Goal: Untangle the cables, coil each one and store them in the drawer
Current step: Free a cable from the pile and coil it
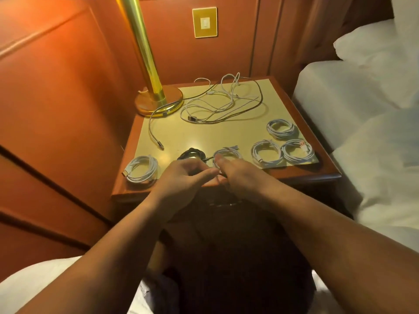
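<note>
Hands (181,177) (235,175) pinch the black coil's (191,154) tail together; I'd tuck it snugly, sparing the white coil (226,154) beside.

Black coiled cable (191,154): near half hidden behind left hand (181,177). Drawer front below both hands: too dark to read.

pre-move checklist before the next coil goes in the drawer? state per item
1. Finished coils: five white coils and one black coil lie on the nightstand: ok.
2. All cables untangled: loose tangle near the lamp base: not ok.
3. Left hand free: fingers pinch something thin by the black coil: not ok.
4. Right hand free: fingers curled at the same spot: cannot tell.
5. Drawer open: hidden behind the arms: cannot tell.
</note>
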The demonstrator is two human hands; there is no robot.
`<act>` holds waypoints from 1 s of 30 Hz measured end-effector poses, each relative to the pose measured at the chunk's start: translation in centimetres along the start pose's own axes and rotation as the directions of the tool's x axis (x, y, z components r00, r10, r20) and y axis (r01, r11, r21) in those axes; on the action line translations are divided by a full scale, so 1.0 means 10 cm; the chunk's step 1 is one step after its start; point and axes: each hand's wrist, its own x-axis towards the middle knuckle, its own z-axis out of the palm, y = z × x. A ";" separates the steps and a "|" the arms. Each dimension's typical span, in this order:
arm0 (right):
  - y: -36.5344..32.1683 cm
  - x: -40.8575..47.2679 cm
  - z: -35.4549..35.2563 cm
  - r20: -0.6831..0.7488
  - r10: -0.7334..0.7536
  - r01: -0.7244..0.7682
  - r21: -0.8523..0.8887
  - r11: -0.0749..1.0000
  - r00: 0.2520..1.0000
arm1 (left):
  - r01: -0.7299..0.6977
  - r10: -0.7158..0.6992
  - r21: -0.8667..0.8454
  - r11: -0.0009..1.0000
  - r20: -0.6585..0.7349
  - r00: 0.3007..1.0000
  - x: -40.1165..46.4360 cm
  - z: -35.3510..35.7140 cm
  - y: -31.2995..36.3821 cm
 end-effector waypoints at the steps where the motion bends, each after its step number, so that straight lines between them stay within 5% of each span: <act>1: -0.02 0.01 -0.01 0.112 0.092 -0.118 0.256 0.960 0.989 | 0.020 -0.021 -0.091 0.996 -0.010 1.000 0.00 0.00 -0.01; 3: -0.02 0.00 -0.03 0.348 0.099 -0.290 0.555 0.779 0.932 | 0.064 -0.071 -0.241 0.968 -0.021 0.997 0.00 0.00 -0.03; 6: -0.03 -0.04 -0.05 0.488 -0.172 -0.360 0.800 0.480 0.856 | 0.127 -0.138 -0.461 0.879 0.009 0.990 -0.02 0.05 -0.08; 9: -0.01 -0.06 -0.02 0.313 -0.336 -0.275 0.949 0.157 0.889 | 0.174 -0.180 -0.531 0.829 0.042 0.983 -0.08 0.17 -0.04; 11: -0.02 -0.08 -0.01 0.144 -0.336 -0.139 0.990 0.037 0.931 | 0.157 -0.141 -0.468 0.870 0.068 0.988 -0.13 0.23 -0.01; 13: -0.03 -0.10 -0.01 0.004 -0.309 0.021 0.997 0.079 0.951 | 0.142 -0.099 -0.414 0.899 0.124 0.987 -0.18 0.29 0.01; 17: 0.03 -0.12 -0.02 -0.175 -0.306 0.306 0.833 0.460 0.936 | 0.141 -0.091 -0.250 0.958 0.200 0.975 -0.27 0.34 0.07; 20: 0.09 -0.19 -0.03 -0.205 -0.404 0.438 0.160 0.885 0.891 | 0.096 -0.062 -0.121 0.988 0.259 0.964 -0.31 0.30 0.08; 22: 0.14 -0.25 -0.01 -0.144 -0.426 0.376 -0.280 0.883 0.893 | 0.054 -0.037 -0.057 0.997 0.269 0.962 -0.33 0.26 0.11; 24: 0.14 -0.31 0.04 -0.068 -0.468 0.348 -0.579 0.737 0.881 | 0.035 -0.026 -0.032 0.999 0.260 0.965 -0.35 0.22 0.16; 26: 0.08 -0.34 0.08 -0.060 -0.479 0.309 -0.692 0.653 0.876 | -0.001 -0.001 0.008 1.000 0.221 0.975 -0.36 0.17 0.19; 30: 0.07 -0.35 0.06 -0.116 -0.408 0.203 -0.726 0.657 0.905 | -0.105 0.087 0.157 0.982 0.122 0.989 -0.33 0.10 0.15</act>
